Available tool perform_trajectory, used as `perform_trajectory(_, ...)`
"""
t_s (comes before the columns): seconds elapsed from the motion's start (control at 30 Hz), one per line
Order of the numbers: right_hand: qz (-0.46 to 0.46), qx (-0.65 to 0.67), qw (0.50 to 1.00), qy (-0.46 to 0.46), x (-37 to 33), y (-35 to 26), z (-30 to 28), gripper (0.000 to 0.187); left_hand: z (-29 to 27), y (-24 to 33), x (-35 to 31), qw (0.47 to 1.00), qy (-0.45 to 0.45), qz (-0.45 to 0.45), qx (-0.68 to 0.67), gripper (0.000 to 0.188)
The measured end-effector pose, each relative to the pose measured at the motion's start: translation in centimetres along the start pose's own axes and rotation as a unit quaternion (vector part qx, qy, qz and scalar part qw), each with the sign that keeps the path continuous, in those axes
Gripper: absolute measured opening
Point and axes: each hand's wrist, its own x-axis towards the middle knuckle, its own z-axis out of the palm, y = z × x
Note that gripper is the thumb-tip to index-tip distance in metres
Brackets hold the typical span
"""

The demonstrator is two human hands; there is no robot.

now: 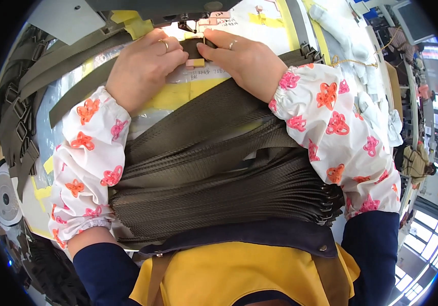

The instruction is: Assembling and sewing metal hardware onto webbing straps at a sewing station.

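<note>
At the sewing machine [173, 11], my left hand [147, 64] is closed with curled fingers on a dark olive webbing strap [191, 50]. From the other side my right hand [242, 60] pinches the same strap by a metal loop [204, 41], thumb and forefinger pressed onto it. The strap lies just in front of the needle area [191, 26], and part of it is hidden under my fingers. Below my hands, a thick pile of webbing straps [219, 188] spreads across the table towards my apron [249, 270].
More straps with metal buckles [20, 120] hang over the left edge. A white round machine part [5, 194] stands low at the left. Yellow tape [178, 94] marks the plastic-covered tabletop. White wrapped bundles [338, 33] and a string [356, 62] lie at the right.
</note>
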Motion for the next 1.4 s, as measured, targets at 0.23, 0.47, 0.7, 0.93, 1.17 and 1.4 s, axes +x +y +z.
perform_trajectory(0.23,-0.028,-0.053,0.998,0.010,0.2,-0.8,-1.7,0.024,-0.9,0.7,0.8,1.000,0.010,-0.023,0.010,0.037)
perform_trajectory(0.47,-0.057,-0.095,0.993,0.038,0.3,-0.4,-0.9,0.019,-0.5,0.2,-0.2,0.999,-0.014,-0.039,-0.002,0.023)
perform_trajectory(0.7,-0.042,-0.109,0.993,0.021,-0.1,-0.6,-0.3,0.019,-0.6,1.3,-0.8,0.992,-0.010,-0.125,-0.028,0.026)
perform_trajectory(0.93,-0.032,-0.107,0.994,0.004,0.6,-0.5,-0.8,0.019,-0.7,0.9,-0.8,0.988,-0.025,-0.139,-0.066,0.024)
perform_trajectory(1.17,-0.017,-0.111,0.994,0.005,-0.2,-0.5,-0.2,0.021,-0.5,1.1,-1.2,0.984,-0.057,-0.161,-0.055,0.020)
perform_trajectory(1.4,-0.026,-0.128,0.991,-0.005,0.4,-0.4,-0.7,0.017,-1.1,0.8,-1.0,0.979,-0.080,-0.177,-0.060,0.022)
